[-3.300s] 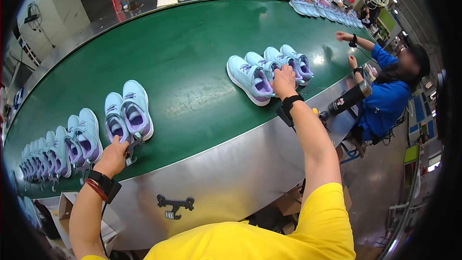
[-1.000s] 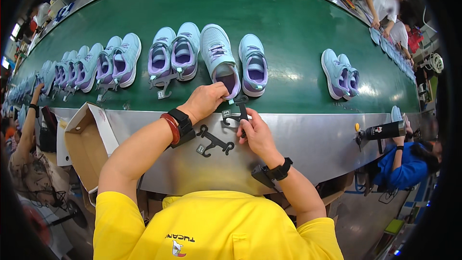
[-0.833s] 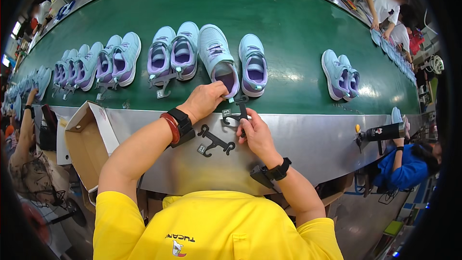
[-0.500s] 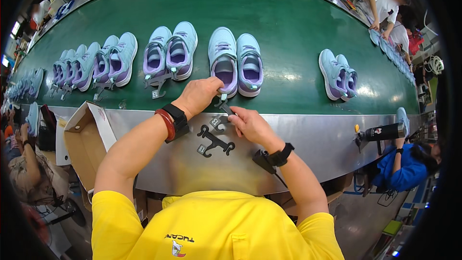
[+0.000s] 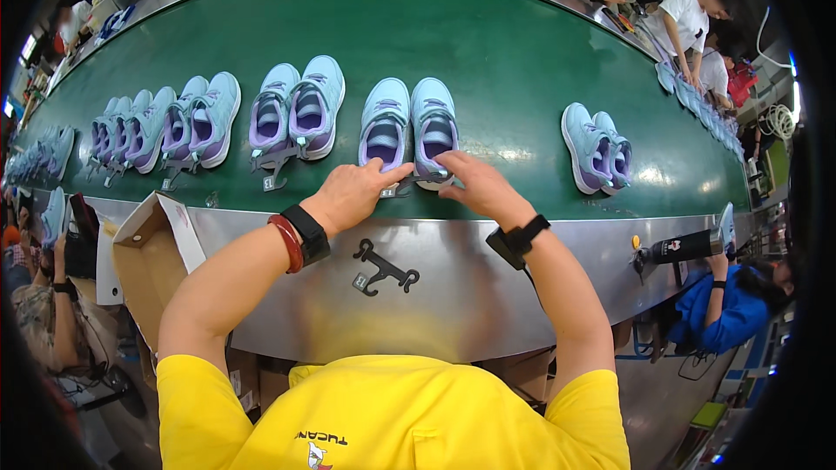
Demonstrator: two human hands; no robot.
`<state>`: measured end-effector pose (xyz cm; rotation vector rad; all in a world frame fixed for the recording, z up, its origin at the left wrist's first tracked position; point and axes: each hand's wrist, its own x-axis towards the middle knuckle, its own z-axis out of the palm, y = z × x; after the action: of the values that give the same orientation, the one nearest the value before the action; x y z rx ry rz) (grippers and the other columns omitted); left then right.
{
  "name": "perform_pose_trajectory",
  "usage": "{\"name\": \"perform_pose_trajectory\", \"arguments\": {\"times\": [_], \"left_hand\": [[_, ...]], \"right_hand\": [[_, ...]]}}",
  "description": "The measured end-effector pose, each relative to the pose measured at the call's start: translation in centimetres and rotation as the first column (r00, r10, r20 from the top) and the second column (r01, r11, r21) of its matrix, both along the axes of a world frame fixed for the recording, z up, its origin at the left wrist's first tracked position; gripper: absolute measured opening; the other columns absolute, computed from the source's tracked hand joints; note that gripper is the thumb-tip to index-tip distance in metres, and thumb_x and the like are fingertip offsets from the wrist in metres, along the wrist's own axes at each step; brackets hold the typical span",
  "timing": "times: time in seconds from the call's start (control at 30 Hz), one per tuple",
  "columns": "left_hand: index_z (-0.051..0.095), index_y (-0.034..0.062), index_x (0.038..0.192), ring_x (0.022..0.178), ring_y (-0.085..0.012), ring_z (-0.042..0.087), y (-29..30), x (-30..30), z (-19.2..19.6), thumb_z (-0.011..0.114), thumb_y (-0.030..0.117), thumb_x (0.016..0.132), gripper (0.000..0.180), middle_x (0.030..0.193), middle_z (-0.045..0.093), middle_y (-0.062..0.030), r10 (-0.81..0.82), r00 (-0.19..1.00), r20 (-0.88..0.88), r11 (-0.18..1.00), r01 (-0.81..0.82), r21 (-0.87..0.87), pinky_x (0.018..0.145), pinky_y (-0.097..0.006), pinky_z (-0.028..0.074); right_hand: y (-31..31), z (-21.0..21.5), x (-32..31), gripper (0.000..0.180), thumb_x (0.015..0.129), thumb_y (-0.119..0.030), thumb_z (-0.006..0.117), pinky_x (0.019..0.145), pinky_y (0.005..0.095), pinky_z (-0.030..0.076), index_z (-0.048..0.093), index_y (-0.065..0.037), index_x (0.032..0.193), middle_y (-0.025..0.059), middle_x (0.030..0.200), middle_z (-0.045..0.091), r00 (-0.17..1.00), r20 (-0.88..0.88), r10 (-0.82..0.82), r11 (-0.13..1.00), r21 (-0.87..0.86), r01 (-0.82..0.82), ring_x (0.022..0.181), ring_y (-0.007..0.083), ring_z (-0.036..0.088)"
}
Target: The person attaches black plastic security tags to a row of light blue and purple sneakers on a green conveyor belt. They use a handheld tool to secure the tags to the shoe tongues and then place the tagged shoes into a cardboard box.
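A pair of light blue sneakers with purple linings stands in front of me, heels toward me. My left hand is closed at the heel of the left sneaker, its fingertips on a black plastic shoe hanger that runs between the two heels. Around the heel of the right sneaker, the thumb and fingers of my right hand are pinched. The hanger's end there is mostly hidden by the fingers. A second black shoe hanger lies loose on the metal edge below.
A green work surface carries more sneaker pairs to the left and one pair to the right. An open cardboard box stands left of the metal edge. A black bottle lies at right. Co-workers are around.
The hanger that was in my right hand is now at both heels. My right hand has moved up and right to the right sneaker. The pair sits closer together.
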<state>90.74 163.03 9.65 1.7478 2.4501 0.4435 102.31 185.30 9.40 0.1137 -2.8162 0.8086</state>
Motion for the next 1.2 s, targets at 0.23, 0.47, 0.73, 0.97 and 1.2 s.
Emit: {"name": "perform_pose_trajectory", "arguments": {"times": [0.23, 0.47, 0.73, 0.97, 1.2], "left_hand": [[0.063, 0.0125, 0.11, 0.081, -0.0372, 0.061, 1.3, 0.2, -0.7, 0.052, 0.011, 0.085, 0.027, 0.092, 0.061, -0.0184, 0.147, 0.972, 0.181, 0.989, -0.141, -0.047, 0.071, -0.046, 0.048], [0.067, 0.0097, 0.104, 0.08, -0.0377, 0.063, 1.3, 0.6, -0.5, 0.052, 0.009, 0.084, 0.025, 0.085, 0.063, -0.0205, 0.179, 0.968, 0.177, 0.983, -0.183, 0.01, 0.071, -0.046, 0.05], [0.064, 0.0106, 0.106, 0.089, -0.0368, 0.06, 1.0, 0.2, -0.1, 0.054, 0.004, 0.082, 0.027, 0.097, 0.06, -0.019, 0.131, 0.955, 0.267, 0.989, -0.144, 0.032, 0.077, -0.045, 0.048], [0.062, 0.0091, 0.109, 0.1, -0.0397, 0.056, 0.7, -1.2, -0.8, 0.061, 0.002, 0.082, 0.028, 0.118, 0.05, -0.0202, 0.108, 0.957, 0.269, 0.965, -0.166, 0.202, 0.084, -0.041, 0.047], [0.055, 0.0032, 0.099, 0.087, -0.0425, 0.058, 2.3, -1.3, -0.4, 0.05, -0.004, 0.079, 0.021, 0.104, 0.046, -0.0219, 0.199, 0.97, 0.138, 0.959, -0.164, -0.232, 0.075, -0.05, 0.046]], "right_hand": [[0.6, 0.1, -0.9, 0.024, 0.075, -0.027, 0.071, 0.067, 0.0399, 0.042, 0.057, -0.01, 0.084, 0.0067, 0.076, 0.054, 0.994, -0.078, 0.08, 0.949, 0.312, -0.052, 0.076, 0.0277, 0.055], [0.8, 1.6, 0.0, 0.025, 0.072, -0.03, 0.073, 0.067, 0.0366, 0.041, 0.057, -0.014, 0.082, 0.003, 0.074, 0.053, 0.985, -0.124, 0.119, 0.885, 0.463, -0.049, 0.074, 0.0221, 0.055], [-1.1, 1.2, -1.1, 0.022, 0.068, -0.021, 0.073, 0.066, 0.0358, 0.041, 0.058, -0.013, 0.082, 0.0032, 0.074, 0.056, 0.998, -0.026, 0.06, 0.812, 0.583, -0.033, 0.074, 0.0227, 0.057], [-0.6, -0.5, -2.9, 0.037, 0.068, 0.001, 0.065, 0.079, 0.0419, 0.048, 0.058, -0.005, 0.103, 0.0151, 0.106, 0.058, 0.974, -0.228, 0.006, 1.0, -0.005, -0.007, 0.093, 0.0357, 0.058], [7.7, -1.8, 1.3, 0.053, 0.07, -0.009, 0.072, 0.096, 0.0465, 0.041, 0.051, -0.009, 0.119, 0.0236, 0.133, 0.041, 0.869, -0.278, -0.409, 0.882, 0.125, 0.455, 0.116, 0.0406, 0.047]]}}
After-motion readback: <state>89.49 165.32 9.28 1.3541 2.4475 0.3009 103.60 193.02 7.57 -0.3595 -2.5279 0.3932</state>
